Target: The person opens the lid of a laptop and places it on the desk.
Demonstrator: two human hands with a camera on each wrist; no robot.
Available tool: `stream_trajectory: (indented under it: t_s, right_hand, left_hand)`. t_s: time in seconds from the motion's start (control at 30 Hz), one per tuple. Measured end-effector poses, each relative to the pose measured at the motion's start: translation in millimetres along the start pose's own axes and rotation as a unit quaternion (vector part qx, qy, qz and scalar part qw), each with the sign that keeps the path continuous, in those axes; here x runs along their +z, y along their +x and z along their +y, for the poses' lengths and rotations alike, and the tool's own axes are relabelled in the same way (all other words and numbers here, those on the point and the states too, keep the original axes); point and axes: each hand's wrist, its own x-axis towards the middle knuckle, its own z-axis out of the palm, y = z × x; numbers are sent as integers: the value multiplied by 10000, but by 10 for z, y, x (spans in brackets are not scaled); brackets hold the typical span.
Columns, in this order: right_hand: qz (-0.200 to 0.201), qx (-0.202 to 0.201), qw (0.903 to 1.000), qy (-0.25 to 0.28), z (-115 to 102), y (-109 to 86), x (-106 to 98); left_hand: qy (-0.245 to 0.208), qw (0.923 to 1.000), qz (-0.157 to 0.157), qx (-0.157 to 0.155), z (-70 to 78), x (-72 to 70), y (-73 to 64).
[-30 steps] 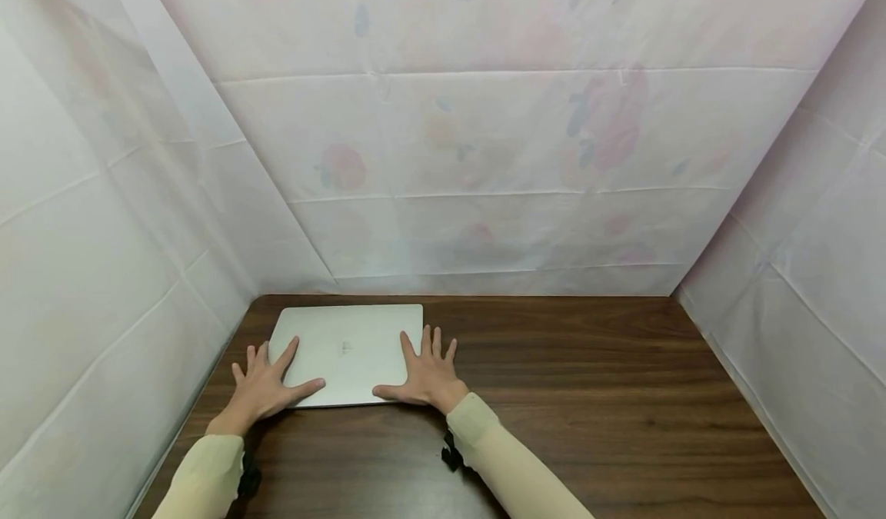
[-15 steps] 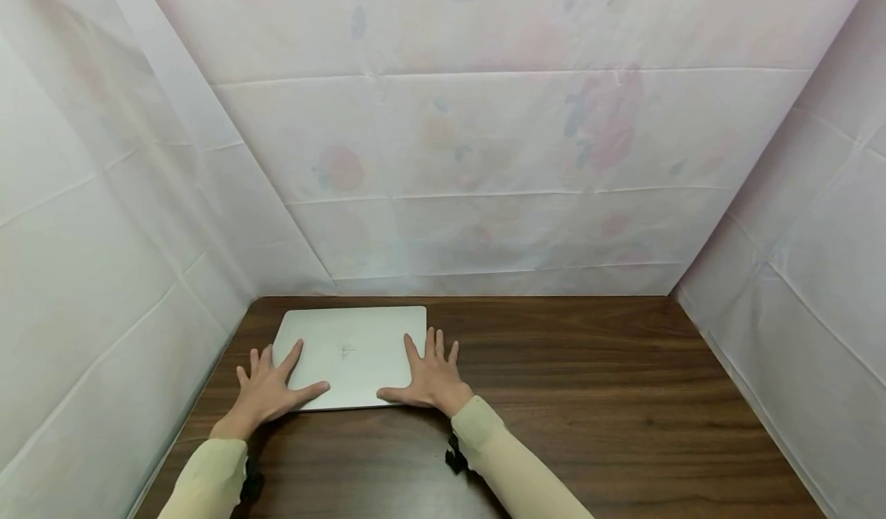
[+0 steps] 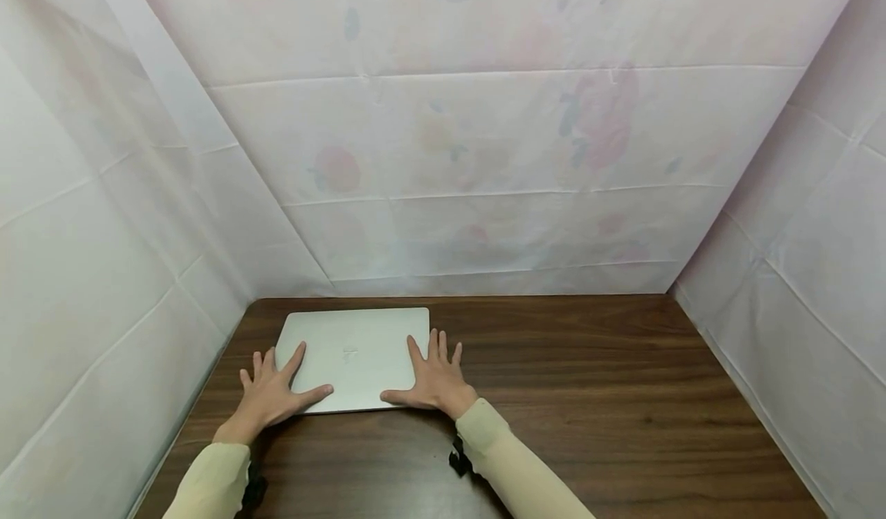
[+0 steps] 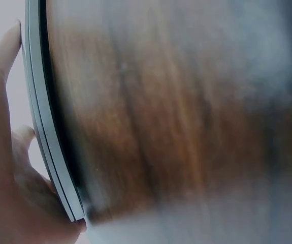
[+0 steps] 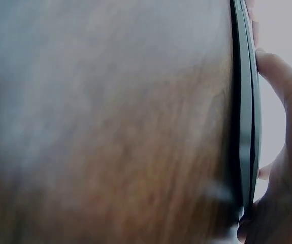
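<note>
A closed silver laptop with a small logo on its lid lies flat at the table's back left. At its near left corner rests my left hand, fingers spread, the thumb over the lid and the other fingers along the left side. My right hand mirrors this at the near right corner, thumb and index finger on the lid, the rest past the right edge. In the left wrist view the laptop's front edge stands beside the hand. The right wrist view shows the same front edge from the other end.
The dark wood-grain table extends to the right and in front of the laptop. Pale printed cloth hangs behind it, with more sheeting on the left and right. Black wrist devices sit under both sleeves.
The laptop has slid a little to the right and slightly nearer, with both hands moving along on it. Their spread finger poses stay the same. The head view has shifted slightly.
</note>
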Motion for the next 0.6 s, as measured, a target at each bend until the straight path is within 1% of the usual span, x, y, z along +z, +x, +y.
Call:
stream_trajectory:
  t_s: [0.27,0.4,0.6]
  right_hand:
    - [31,-42,10000,-6,46,-39,-15]
    - [25,-35,10000,35,62,-57,-13]
    - [35,-18,10000,31,86,-73,-23]
  left_hand:
    - [-20,10000,-12,-15,89,-5,-31]
    - [-13,10000,-15,-19,101,20,-41]
    - [-14,10000,-13,6,109,49,-22]
